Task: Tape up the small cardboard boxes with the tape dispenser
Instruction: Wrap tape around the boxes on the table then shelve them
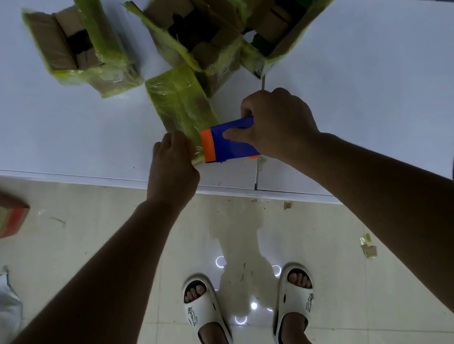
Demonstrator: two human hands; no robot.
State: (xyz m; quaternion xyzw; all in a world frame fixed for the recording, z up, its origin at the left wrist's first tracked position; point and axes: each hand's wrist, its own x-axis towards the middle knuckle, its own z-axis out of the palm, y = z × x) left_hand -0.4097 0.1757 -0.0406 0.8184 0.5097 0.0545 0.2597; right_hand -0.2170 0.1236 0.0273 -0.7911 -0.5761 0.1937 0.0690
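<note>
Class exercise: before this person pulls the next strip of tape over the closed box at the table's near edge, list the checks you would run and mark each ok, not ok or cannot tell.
1. Right hand grips the tape dispenser: ok.
2. Left hand steadies the closed box at its near end: ok.
3. Box flaps shut: ok.
4. Box fully on the table: not ok, its near end reaches the edge.
5. Tape stuck to the box: cannot tell.
6. Three open boxes behind stand apart from it: not ok, the middle one touches.

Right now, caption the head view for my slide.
Right hand runs blue tape dispenser along a yellow-taped box; left hand steadies it.
</note>
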